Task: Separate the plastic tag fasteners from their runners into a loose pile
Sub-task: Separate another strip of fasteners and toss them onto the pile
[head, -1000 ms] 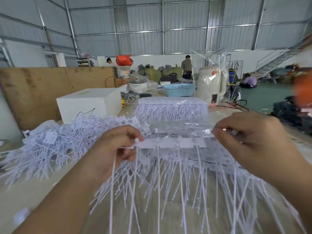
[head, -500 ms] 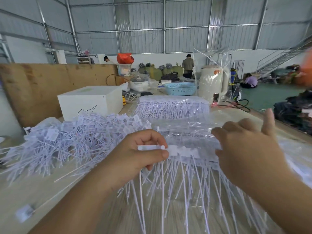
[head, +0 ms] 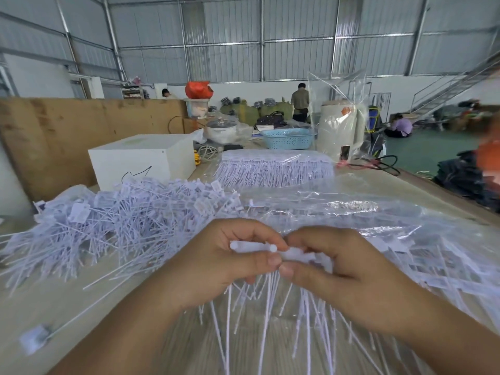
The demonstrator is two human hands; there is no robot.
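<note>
Item: strip (head: 273, 249) of white tag fasteners on its runner, held above the table (head: 40, 301), just right of the pile.

Left hand (head: 216, 266): fingers curled, thumb and forefinger pinched the strip's left end, where two round runner tips stuck out.

Right hand (head: 349, 277): fingers curled, thumb pressed under the strip's right part; thumbs of both hands nearly touched. The strip's far end was hidden by this hand.

Filaments (head: 267, 307): thin white strands hung from the strip toward the table, fanned out below both hands.

Pile (head: 121, 220): loose fasteners, heaped on the table left of the hands, reaching the table's left edge.

Single fastener (head: 38, 339): lay alone on the table, below the pile, its strand pointing toward the hands.

Bag (head: 351, 209): clear plastic, spread right of the pile and behind the hands, more strips showing under it at right.

Pack (head: 273, 166): unseparated strips in clear wrap, behind the pile's right end.

Box (head: 140, 158): white, directly behind the pile.

Basket (head: 286, 138): blue, behind the pack.

Pot (head: 220, 128): lidded, left of the basket.

Kettle (head: 341, 128): cream, in clear plastic, right of the basket.

Board (head: 67, 131): brown, upright, behind the box.
</note>
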